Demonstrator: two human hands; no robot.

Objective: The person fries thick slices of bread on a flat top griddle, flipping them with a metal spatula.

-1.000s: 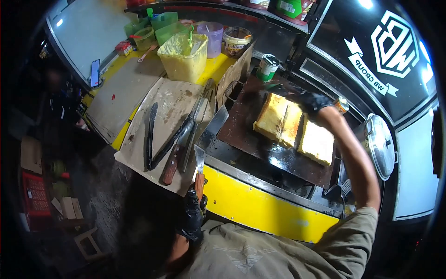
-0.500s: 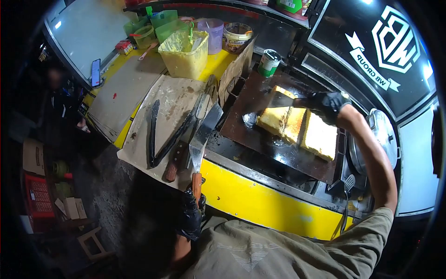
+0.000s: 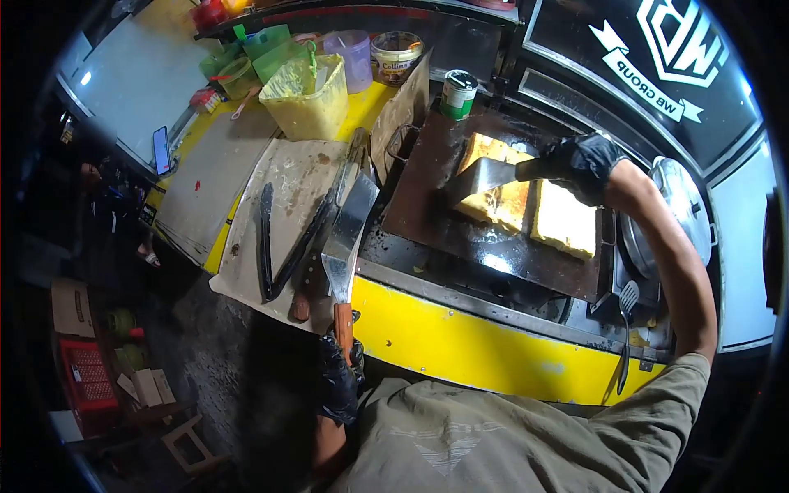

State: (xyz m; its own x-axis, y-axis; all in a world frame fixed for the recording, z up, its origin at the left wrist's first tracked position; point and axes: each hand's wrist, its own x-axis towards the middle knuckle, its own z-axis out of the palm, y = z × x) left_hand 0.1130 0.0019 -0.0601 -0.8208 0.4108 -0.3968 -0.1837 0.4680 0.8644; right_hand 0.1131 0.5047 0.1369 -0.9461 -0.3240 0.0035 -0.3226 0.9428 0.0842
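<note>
My left hand [image 3: 340,380], in a black glove, is closed round the wooden handle of a wide metal spatula [image 3: 351,226], whose blade points up over the paper-covered board. My right hand [image 3: 582,168], also black-gloved, grips the dark handle of a second spatula [image 3: 486,177]. That blade lies over the left part of the browned bread [image 3: 505,201] on the dark griddle [image 3: 419,193]. Just right of it sits a paler bread block [image 3: 565,220]. Black tongs [image 3: 267,242] lie open on the brown paper [image 3: 246,275].
Behind the board stand a tub of yellow spread [image 3: 306,103], a purple container [image 3: 351,62] and a labelled bucket [image 3: 396,59]. A green-white can [image 3: 459,94] is on the griddle's back corner. A lidded pot [image 3: 678,214] and slotted turner [image 3: 627,333] are at right.
The right spatula's blade has moved down and left relative to the bread. The whole view has shifted slightly. My left hand still holds its spatula.
</note>
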